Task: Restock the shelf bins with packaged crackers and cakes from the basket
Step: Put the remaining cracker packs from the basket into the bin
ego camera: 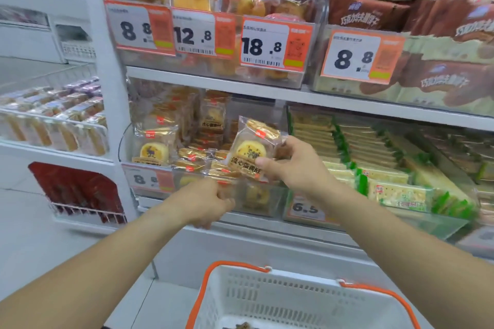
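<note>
Right hand (291, 165) pinches a cake pack (250, 151) over the clear bin (263, 201) full of the same packs. Left hand (207, 201) curls at the bin's front; can't tell what it's holding. Basket (294, 299) below looks almost empty.

Clear-wrapped round yellow cake packet (250, 151), tilted, held above the clear lower-shelf bin (263, 201) of like packets. White basket (280, 299), orange handles, on the floor below.
</note>
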Demonstrator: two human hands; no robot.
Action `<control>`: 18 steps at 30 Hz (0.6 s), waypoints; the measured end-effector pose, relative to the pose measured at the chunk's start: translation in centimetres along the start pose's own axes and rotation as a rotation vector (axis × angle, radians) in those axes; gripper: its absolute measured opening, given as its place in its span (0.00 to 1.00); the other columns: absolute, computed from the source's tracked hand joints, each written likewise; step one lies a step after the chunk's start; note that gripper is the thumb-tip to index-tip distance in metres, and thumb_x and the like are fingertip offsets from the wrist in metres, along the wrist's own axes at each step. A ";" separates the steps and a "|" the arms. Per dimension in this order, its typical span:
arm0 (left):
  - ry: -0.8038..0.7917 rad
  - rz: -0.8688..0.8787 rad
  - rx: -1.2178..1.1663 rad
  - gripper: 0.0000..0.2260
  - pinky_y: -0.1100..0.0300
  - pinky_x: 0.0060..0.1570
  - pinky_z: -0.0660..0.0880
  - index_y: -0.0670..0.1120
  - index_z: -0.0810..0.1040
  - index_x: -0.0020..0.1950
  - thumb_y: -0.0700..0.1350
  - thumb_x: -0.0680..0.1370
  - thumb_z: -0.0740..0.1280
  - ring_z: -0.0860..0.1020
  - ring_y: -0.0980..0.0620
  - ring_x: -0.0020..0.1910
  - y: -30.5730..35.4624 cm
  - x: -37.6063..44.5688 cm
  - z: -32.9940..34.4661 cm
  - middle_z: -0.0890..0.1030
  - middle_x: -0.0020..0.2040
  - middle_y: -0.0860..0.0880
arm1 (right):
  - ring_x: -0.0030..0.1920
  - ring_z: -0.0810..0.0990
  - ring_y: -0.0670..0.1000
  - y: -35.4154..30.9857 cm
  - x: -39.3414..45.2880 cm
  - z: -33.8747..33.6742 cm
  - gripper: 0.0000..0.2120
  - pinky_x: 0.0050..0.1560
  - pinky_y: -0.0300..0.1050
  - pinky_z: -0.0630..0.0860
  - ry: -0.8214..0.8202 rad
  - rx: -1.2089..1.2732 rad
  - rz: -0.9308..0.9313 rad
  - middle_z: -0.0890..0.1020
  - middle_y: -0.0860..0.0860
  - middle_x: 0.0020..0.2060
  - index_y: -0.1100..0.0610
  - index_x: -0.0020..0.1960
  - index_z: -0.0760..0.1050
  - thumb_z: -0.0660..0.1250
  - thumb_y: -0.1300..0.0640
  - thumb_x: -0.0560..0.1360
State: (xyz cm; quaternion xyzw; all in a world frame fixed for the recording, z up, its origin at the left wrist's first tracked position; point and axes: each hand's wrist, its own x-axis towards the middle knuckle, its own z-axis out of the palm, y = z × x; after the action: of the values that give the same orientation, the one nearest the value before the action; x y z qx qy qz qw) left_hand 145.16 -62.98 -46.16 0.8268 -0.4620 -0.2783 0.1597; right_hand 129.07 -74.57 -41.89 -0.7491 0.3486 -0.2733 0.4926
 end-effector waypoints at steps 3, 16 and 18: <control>0.019 -0.015 -0.100 0.16 0.57 0.37 0.79 0.45 0.76 0.40 0.54 0.81 0.65 0.83 0.45 0.39 -1.1 0.5 0.0 0.83 0.39 0.44 | 0.50 0.84 0.59 -0.7 5.3 3.9 0.14 0.48 0.52 0.82 0.031 -0.102 0.002 0.83 0.58 0.52 0.59 0.52 0.74 0.77 0.56 0.73; -0.188 -0.001 0.068 0.22 0.54 0.50 0.80 0.41 0.80 0.52 0.60 0.81 0.61 0.79 0.49 0.37 -2.9 1.2 0.3 0.85 0.43 0.43 | 0.55 0.82 0.56 -0.1 16.8 12.6 0.24 0.56 0.48 0.79 0.190 -0.535 -0.035 0.83 0.53 0.58 0.56 0.65 0.76 0.74 0.46 0.75; -0.216 0.002 0.086 0.22 0.54 0.50 0.80 0.42 0.79 0.55 0.61 0.81 0.61 0.81 0.49 0.39 -2.5 1.3 0.5 0.85 0.43 0.44 | 0.53 0.83 0.56 -0.3 16.7 12.1 0.24 0.54 0.49 0.81 0.183 -0.557 -0.016 0.83 0.53 0.57 0.57 0.66 0.76 0.73 0.45 0.75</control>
State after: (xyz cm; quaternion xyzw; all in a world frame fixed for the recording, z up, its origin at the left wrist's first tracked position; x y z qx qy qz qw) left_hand 147.07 -62.77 -48.29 0.7976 -0.4890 -0.3452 0.0737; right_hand 148.39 -81.04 -44.93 -0.8303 0.4475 -0.2374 0.2322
